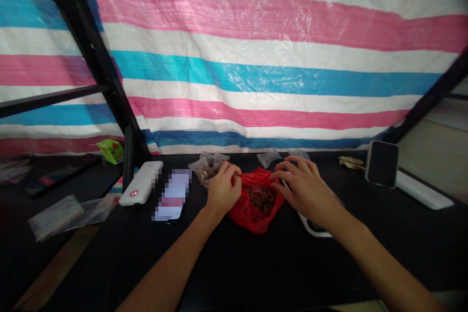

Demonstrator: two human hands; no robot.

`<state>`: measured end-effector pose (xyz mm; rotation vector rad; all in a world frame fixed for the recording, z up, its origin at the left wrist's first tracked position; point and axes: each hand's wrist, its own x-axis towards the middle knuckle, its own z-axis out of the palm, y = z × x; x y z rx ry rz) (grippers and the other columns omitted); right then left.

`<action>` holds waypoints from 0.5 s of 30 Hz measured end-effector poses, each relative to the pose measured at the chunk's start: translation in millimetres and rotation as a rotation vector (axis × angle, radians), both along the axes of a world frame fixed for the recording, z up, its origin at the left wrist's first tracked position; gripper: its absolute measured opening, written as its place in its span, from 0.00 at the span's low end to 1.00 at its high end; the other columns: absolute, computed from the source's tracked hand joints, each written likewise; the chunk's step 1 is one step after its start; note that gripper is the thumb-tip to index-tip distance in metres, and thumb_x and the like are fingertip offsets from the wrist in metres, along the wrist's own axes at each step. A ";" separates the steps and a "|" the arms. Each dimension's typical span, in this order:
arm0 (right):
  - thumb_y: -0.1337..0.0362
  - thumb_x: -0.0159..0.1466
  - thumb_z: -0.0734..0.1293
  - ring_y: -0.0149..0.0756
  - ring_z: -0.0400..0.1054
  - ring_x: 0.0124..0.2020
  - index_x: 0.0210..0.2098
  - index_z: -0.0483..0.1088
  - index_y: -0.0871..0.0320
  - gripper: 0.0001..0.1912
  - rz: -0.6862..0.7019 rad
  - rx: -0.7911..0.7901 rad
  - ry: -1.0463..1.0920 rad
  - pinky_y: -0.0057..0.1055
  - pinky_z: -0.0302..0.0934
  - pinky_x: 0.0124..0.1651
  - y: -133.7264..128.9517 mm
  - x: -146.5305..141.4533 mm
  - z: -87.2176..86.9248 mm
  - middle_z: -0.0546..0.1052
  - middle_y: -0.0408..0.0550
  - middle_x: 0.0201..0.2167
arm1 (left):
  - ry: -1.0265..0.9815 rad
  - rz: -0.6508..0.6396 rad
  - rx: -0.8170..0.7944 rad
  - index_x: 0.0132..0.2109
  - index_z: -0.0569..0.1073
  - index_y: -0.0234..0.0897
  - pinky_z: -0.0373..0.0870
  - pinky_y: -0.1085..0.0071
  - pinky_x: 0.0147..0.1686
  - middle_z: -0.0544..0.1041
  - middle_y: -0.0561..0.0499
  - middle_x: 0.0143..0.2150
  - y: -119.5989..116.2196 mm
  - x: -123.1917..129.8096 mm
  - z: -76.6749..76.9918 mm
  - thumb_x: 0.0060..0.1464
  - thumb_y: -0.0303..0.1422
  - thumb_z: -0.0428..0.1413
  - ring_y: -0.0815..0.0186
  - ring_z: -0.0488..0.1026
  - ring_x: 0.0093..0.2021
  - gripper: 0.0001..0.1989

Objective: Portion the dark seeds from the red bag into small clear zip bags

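A red plastic bag point(252, 222) stands with its mouth spread on the black table in front of me. Inside it lie small brown pieces point(268, 197) whose kind I cannot make out, with a round clear item among them. My left hand point(224, 187) is closed on the bag's left rim, fingers curled. At the right rim, my right hand point(302, 187) has its fingers spread and slightly bent, close to the plastic; whether they touch it is unclear. Partly hidden under the right hand is a white-rimmed object point(312, 229). Small clear bags with brown contents point(204, 171) lie behind the left hand.
Left of the bag are a lit phone point(173, 195) and a white device point(142, 183). Flat clear bags point(268, 158) lie at the back. A dark-screened device point(382, 163) stands right, beside a white bar point(424, 189). Black frame posts point(91, 53) rise before a striped sheet point(256, 73).
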<state>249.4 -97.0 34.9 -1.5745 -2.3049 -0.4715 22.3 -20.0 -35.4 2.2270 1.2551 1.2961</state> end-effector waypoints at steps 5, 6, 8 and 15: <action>0.61 0.70 0.66 0.53 0.63 0.61 0.53 0.77 0.45 0.14 0.003 0.036 0.135 0.52 0.54 0.61 -5.5 8.4 7.2 0.78 0.48 0.54 | 0.005 0.001 -0.006 0.38 0.73 0.42 0.71 0.67 0.46 0.74 0.52 0.40 -0.2 0.1 -0.3 0.61 0.23 0.51 0.63 0.76 0.43 0.09; 0.59 0.71 0.65 0.53 0.65 0.59 0.52 0.77 0.45 0.14 -0.038 0.085 0.180 0.52 0.54 0.60 -4.3 19.0 6.7 0.79 0.48 0.53 | 0.005 0.002 -0.003 0.38 0.73 0.42 0.71 0.67 0.46 0.74 0.52 0.40 -0.3 0.1 -0.3 0.61 0.23 0.51 0.63 0.76 0.42 0.09; 0.57 0.71 0.64 0.53 0.68 0.56 0.49 0.79 0.47 0.13 -0.131 0.171 0.285 0.52 0.56 0.59 -0.7 48.0 0.8 0.80 0.50 0.50 | 0.007 0.003 0.006 0.38 0.73 0.42 0.71 0.67 0.46 0.74 0.52 0.40 -0.7 0.4 -0.5 0.61 0.23 0.51 0.63 0.76 0.42 0.09; 0.46 0.68 0.58 0.50 0.74 0.42 0.38 0.77 0.53 0.22 -0.496 0.428 1.241 0.47 0.66 0.45 -4.5 160.1 -69.9 0.79 0.52 0.38 | -0.014 -0.056 0.038 0.37 0.72 0.42 0.70 0.69 0.44 0.74 0.52 0.39 -1.8 2.4 -5.4 0.61 0.23 0.51 0.65 0.76 0.40 0.09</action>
